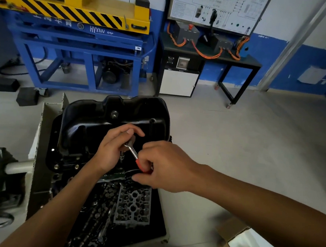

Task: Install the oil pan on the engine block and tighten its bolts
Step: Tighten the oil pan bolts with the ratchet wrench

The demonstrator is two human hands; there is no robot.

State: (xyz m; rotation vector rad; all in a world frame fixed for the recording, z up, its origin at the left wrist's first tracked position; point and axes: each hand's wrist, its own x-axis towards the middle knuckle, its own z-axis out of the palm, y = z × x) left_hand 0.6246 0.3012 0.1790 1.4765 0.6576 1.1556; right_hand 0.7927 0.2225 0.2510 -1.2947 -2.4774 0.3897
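1. The left hand (115,148) curls round the head of the ratchet (132,151), holding its socket down on the near flange.
2. The right hand (164,166) grips the ratchet's red handle.
3. The black oil pan (99,122) lies just beyond both hands.

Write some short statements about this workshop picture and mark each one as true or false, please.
1. The right hand grips the red handle of the ratchet. True.
2. The left hand lies flat on the floor. False: it holds the head end of the ratchet over the oil pan.
3. The oil pan is black. True.
4. The cables on the bench at the back are green. False: they are orange.
5. The grey metal parts lie beyond the oil pan, near the wall. False: they lie on the person's side of it.
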